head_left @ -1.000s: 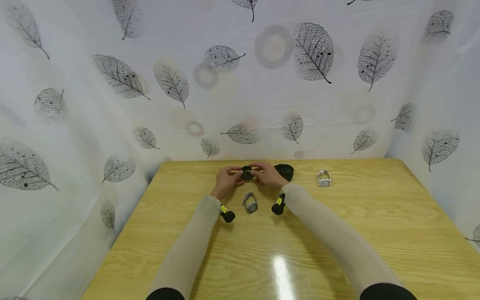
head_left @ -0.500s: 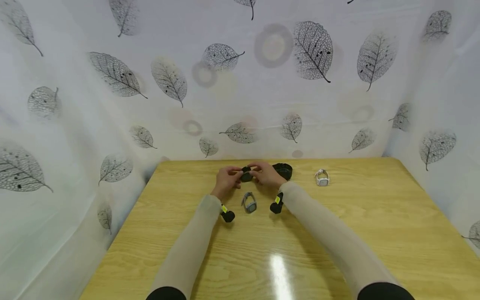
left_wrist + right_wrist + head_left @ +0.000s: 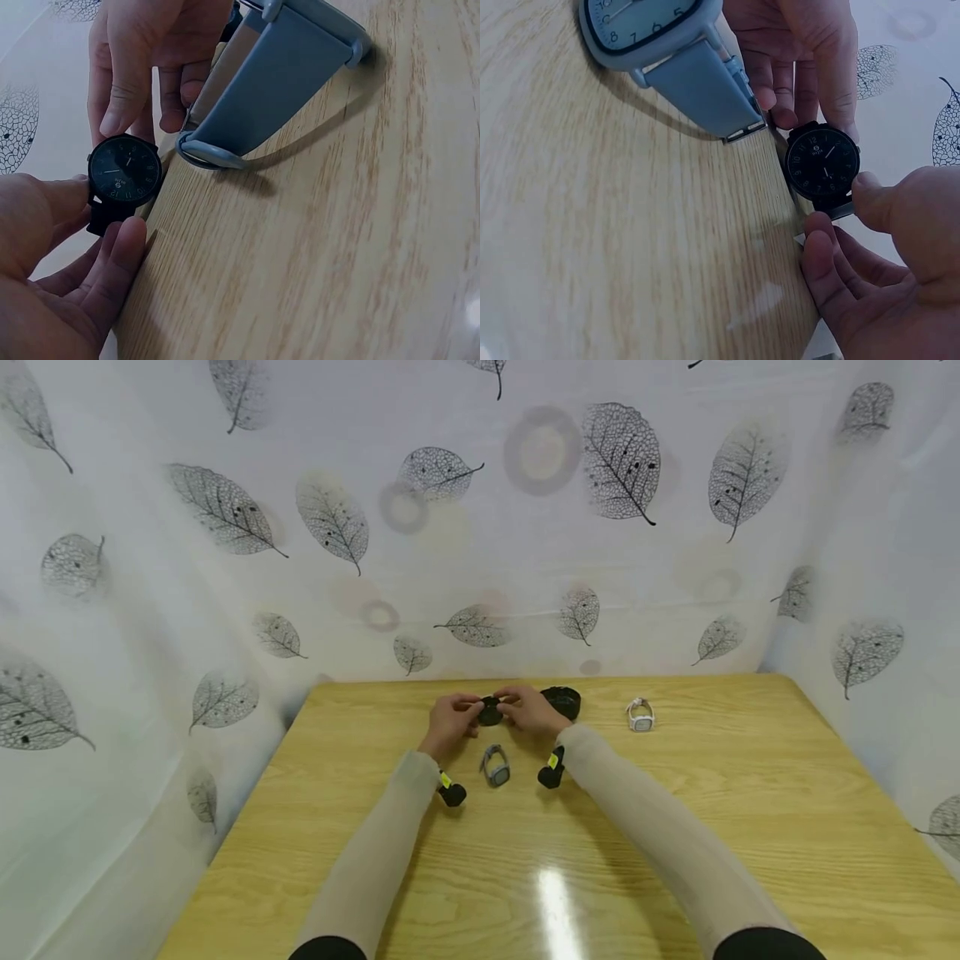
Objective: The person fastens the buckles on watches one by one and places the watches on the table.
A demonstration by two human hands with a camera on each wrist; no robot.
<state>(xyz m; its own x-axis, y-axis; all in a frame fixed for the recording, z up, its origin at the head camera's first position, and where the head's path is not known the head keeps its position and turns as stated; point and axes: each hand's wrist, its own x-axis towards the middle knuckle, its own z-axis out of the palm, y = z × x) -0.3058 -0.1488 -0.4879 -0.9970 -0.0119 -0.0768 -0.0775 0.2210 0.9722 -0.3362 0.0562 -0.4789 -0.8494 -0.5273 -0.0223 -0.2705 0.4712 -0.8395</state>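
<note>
Both hands hold a black round-dial wristwatch (image 3: 491, 712) near the far edge of the table. My left hand (image 3: 450, 722) pinches it from the left and my right hand (image 3: 531, 710) from the right. In the left wrist view the dark dial (image 3: 124, 169) sits between the thumbs, with fingers about the strap. The right wrist view also shows the watch dial (image 3: 823, 163) between both hands, its strap partly hidden by fingers. A grey-blue square watch (image 3: 497, 768) rests on the table just in front of the hands; its strap (image 3: 705, 94) forms a loop.
A black coiled object (image 3: 562, 702), partly hidden, lies beside the right hand. Farther right on the wooden table (image 3: 675, 835) is a white square watch (image 3: 641, 717). A leaf-printed curtain (image 3: 465, 568) stands along the back and both sides.
The black watch has come down very slightly between the hands. Both hands keep their grip with little movement, and the whole head view has drifted a little.
</note>
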